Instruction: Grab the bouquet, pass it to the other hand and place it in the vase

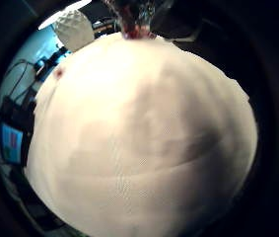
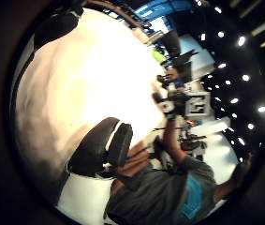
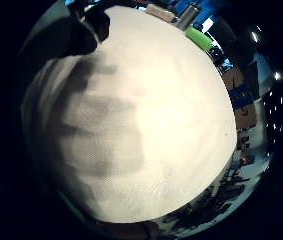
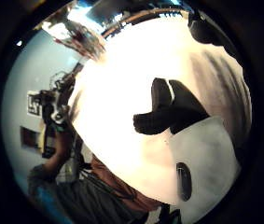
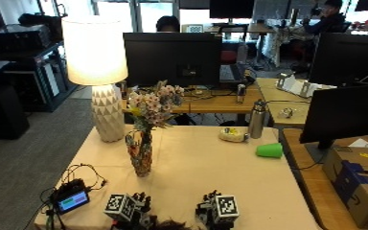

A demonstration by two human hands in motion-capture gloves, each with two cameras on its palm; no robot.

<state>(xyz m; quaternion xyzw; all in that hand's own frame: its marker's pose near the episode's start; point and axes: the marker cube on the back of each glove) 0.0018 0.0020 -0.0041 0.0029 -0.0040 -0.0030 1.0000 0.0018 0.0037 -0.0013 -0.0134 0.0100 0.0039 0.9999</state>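
The bouquet [image 5: 153,104] stood upright in the vase [image 5: 140,152], mid-frame, well apart from both hands (seemingly relaxed, holding nothing) at the lower edge.

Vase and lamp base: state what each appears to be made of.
Vase: looks like patterned glass or glazed ceramic, with mottled multicoloured sides; which one cannot be told. Lamp base: likely matte white ceramic, its surface faceted in a raised triangular relief, beneath a lit shade.

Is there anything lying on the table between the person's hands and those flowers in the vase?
Nothing visible does. The bouquet already stands in the vase, and only bare tablecloth lies between it and the left hand and right hand at the near edge.
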